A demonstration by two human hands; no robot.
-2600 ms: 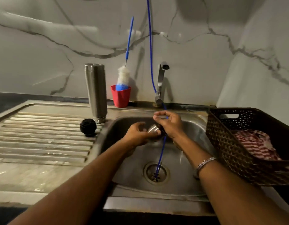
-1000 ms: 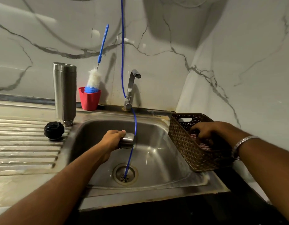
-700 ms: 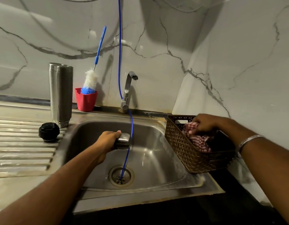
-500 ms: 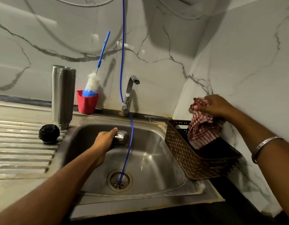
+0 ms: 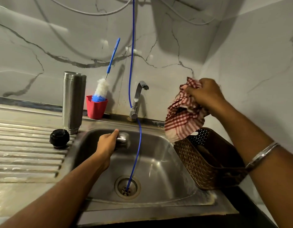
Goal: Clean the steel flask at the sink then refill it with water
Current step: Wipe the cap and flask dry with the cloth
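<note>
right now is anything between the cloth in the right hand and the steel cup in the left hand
Nothing solid blocks it. The right hand holds the checked cloth above the brown basket; the left hand holds the steel cup over the sink. Only the thin blue tube hangs between them.

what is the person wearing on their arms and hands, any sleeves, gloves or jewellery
Both forearms are bare as far as the view reaches, with no sleeves showing. No gloves on the left hand or the right hand. A silver metal bangle circles the right wrist. No rings or watch show.
</note>
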